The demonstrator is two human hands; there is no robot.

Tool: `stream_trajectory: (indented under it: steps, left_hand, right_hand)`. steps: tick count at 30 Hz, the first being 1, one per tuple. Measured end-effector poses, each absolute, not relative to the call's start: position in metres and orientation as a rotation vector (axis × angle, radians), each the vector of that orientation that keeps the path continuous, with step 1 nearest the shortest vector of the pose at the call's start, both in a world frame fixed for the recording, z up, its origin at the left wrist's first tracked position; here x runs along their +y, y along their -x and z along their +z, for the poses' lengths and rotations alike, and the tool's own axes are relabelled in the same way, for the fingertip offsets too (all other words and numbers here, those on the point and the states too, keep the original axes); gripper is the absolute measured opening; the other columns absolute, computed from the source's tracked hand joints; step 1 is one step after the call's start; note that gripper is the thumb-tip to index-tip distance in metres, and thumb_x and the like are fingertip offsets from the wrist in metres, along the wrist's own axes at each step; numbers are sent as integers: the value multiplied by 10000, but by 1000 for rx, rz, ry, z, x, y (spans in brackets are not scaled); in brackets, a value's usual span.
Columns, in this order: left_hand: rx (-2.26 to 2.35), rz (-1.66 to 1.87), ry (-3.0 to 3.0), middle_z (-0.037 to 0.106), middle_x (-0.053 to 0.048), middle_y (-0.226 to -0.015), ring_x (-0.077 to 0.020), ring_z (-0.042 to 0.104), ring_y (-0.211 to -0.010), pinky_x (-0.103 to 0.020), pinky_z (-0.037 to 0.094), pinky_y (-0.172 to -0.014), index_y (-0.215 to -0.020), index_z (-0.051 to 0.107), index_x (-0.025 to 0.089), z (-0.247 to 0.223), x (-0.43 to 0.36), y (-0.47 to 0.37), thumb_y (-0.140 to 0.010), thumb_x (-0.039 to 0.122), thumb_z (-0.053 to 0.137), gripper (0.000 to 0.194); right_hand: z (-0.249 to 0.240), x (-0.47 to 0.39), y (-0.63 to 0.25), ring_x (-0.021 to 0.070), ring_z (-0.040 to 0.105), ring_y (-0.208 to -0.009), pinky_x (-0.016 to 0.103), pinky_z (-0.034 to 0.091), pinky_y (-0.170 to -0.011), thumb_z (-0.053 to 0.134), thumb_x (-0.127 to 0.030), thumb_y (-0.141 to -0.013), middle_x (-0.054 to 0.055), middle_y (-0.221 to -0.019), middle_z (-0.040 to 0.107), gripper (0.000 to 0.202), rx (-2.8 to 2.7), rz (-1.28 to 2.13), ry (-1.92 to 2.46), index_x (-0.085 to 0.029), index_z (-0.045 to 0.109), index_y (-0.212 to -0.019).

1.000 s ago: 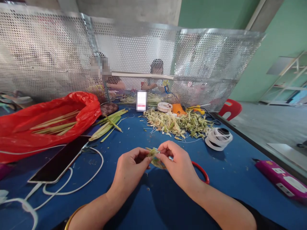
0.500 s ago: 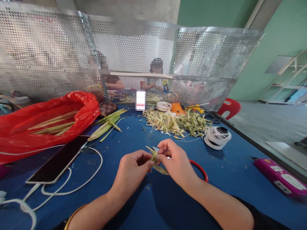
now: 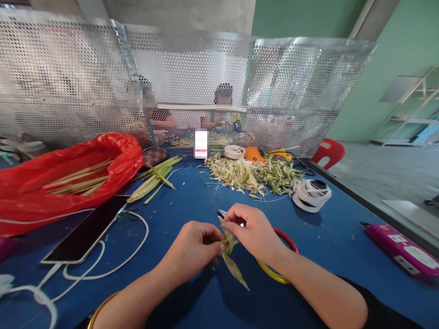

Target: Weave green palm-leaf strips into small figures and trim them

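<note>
In the middle of the head view, a folded strip of corn husk [image 3: 236,270] is held above the blue table, its pointed tail hanging down to the right. My left hand [image 3: 197,246] is closed, pinching the folded part between thumb and fingertips. Close beside it, my right hand [image 3: 252,228] is also closed, with thumb and forefinger on the upper end of the husk. A pair of scissors with a red and yellow handle [image 3: 276,273] lies under my right hand, its blade tip pointing away. Whether my right fingers also grip the scissors I cannot tell.
Whole husks [image 3: 151,183] lie at left by a red plastic bag [image 3: 126,155], a tablet [image 3: 85,230] and white cables. Husk scraps [image 3: 254,176], a white tape roll [image 3: 312,196] and a purple case [image 3: 399,251] are rightward. Two people sit behind the perforated metal screen [image 3: 192,68].
The husk's tail has swung downward and shows longer. My right hand has shifted slightly right, and the yellow scissor handle has come into view beneath it.
</note>
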State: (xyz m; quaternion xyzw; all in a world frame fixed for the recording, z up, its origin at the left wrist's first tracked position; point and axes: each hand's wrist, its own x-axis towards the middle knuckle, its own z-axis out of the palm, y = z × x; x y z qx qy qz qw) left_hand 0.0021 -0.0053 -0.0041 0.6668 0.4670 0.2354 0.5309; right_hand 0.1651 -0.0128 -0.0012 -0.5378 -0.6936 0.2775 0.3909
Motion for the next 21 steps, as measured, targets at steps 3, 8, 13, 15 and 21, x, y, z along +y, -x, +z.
stream_trajectory:
  steps: [3,8,13,15,21]
  left_hand:
    - [1064,488,-1530,582,30,-530,-125,548,-481,-221,418,-500,-619,645,167,-4,-3,1,-639,197,584,71]
    - [991,449,-1517,595,29,-537,-119,554,-495,-220,435,-526,-626,657,163,-2,-5,2,-636,182,595,65]
    - [981,422,-1565,600,27,-544,-120,564,-515,-213,434,-532,-639,667,165,1,-6,-1,-656,181,591,80]
    - [979,446,-1520,603,27,-552,-118,564,-511,-220,447,-542,-658,661,164,0,-4,-2,-661,201,607,66]
    - [976,430,-1317,616,12,-586,-112,578,-500,-233,472,-562,-675,632,152,-1,-3,-4,-654,312,681,169]
  right_hand:
    - [-4,-15,-161,115,508,-622,227,380,-586,584,-150,-769,-30,-661,557,121,-1781,668,1309,-196,568,-658]
    - [-10,-16,-158,112,441,-554,223,346,-522,533,-197,-814,-38,-589,510,161,-1721,671,1418,-199,513,-654]
    - [-10,-14,-159,123,439,-545,232,331,-523,502,-257,-845,-39,-581,496,181,-1684,683,1484,-210,480,-672]
    - [-10,-14,-159,132,443,-549,240,325,-532,468,-282,-871,-35,-592,501,176,-1681,629,1520,-218,464,-707]
    - [-15,-16,-156,143,443,-542,248,323,-550,393,-277,-910,-23,-642,512,133,-1754,422,1512,-224,429,-793]
